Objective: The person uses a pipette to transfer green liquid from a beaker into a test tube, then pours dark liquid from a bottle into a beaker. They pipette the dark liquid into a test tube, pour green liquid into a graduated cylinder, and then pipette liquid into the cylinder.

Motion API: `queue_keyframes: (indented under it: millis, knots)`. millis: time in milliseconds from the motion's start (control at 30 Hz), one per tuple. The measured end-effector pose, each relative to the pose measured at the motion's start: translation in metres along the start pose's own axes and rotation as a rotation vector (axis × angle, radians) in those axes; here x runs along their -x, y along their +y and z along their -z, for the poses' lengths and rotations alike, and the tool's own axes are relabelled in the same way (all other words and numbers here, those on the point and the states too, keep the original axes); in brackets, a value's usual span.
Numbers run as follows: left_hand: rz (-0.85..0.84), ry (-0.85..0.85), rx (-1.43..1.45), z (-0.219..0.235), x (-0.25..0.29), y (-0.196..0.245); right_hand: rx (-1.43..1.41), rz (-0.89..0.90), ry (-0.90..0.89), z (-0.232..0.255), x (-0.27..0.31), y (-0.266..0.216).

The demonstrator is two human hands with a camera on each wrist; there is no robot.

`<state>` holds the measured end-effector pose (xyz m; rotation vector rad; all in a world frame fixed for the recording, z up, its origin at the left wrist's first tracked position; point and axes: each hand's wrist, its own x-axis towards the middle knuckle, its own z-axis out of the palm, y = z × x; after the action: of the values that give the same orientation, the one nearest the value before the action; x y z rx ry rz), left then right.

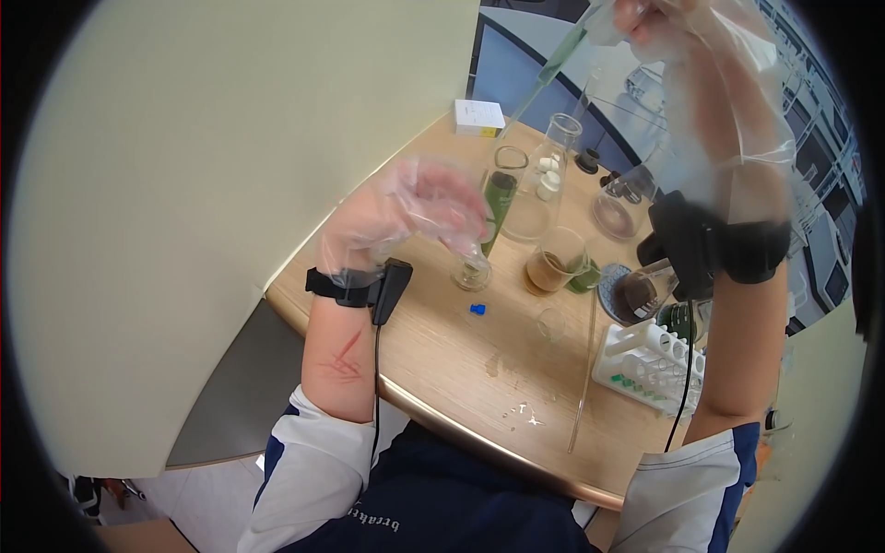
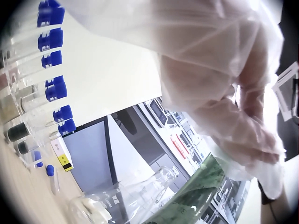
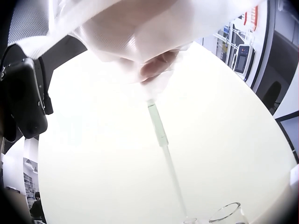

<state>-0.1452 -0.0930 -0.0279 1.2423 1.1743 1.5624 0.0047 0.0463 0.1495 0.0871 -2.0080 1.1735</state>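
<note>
My gloved left hand grips a tilted glass measuring cylinder of dark green liquid, its fingers curled round the lower part above the round foot. The left wrist view shows the green cylinder beside the gloved fingers. Raised at the upper right, my gloved right hand pinches the top of a long pipette that carries pale green liquid. Seen from the right wrist, the pipette slants down from the fingertips toward two glass rims at the bottom edge. The folded glove hides the pipette's upper end.
A conical flask stands right behind the cylinder. Beside it are a beaker of brown liquid, a dark-filled flask and a white test tube rack. A blue cap and thin rod lie nearer.
</note>
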Motion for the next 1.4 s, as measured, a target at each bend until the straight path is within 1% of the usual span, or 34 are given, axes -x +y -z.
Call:
queue_keyframes:
  millis: [67,167,267,367,467,500,567,667,833,967,1033,1067,1167,1300,1367,1400]
  knots:
    - [0.012,-0.017,0.022,0.001,-0.001,-0.001,0.009,-0.018,-0.005,-0.002,0.000,-0.001]
    - [0.039,0.006,0.026,0.001,0.000,-0.001,0.021,-0.040,-0.010,-0.007,0.004,0.000]
    - [-0.002,-0.002,-0.017,0.001,0.000,-0.002,0.034,-0.058,-0.013,-0.011,0.006,-0.001]
    - [-0.011,-0.056,0.048,0.003,0.000,-0.001,0.041,-0.069,-0.013,-0.015,0.007,-0.003]
    - [-0.049,-0.061,0.015,0.003,0.002,0.001,0.057,-0.087,-0.009,-0.016,0.006,-0.005]
    - [-0.038,-0.055,0.014,0.002,0.002,0.002,0.059,-0.089,-0.009,-0.015,0.005,-0.006]
    - [-0.015,-0.044,0.012,0.000,0.003,0.005,0.060,-0.081,-0.014,-0.016,0.005,-0.006]
    - [-0.096,-0.068,0.034,0.003,0.001,-0.004,-0.003,-0.021,-0.059,-0.016,0.006,-0.002]
    - [-0.097,-0.077,0.064,0.005,0.001,-0.004,-0.034,-0.026,-0.109,-0.013,0.002,-0.002]
    - [-0.080,-0.065,0.053,0.004,0.002,-0.002,0.020,-0.011,-0.042,-0.017,0.005,-0.002]
    - [-0.087,-0.070,0.067,0.004,0.002,-0.002,0.039,0.038,-0.036,-0.017,0.005,0.001]
    - [-0.091,-0.073,0.074,0.004,0.002,-0.002,0.046,0.027,-0.035,-0.018,0.005,0.002]
    - [-0.093,-0.080,0.090,0.006,0.001,-0.004,0.018,0.042,-0.039,-0.019,0.009,0.005]
    - [-0.093,-0.031,0.104,0.003,0.002,-0.004,-0.040,0.072,-0.041,-0.015,0.010,0.009]
    - [-0.109,-0.020,0.109,0.005,0.002,-0.008,-0.111,0.112,-0.048,-0.010,0.012,0.012]
    - [-0.116,0.012,0.109,0.003,0.002,-0.008,-0.167,0.149,-0.053,-0.006,0.012,0.014]
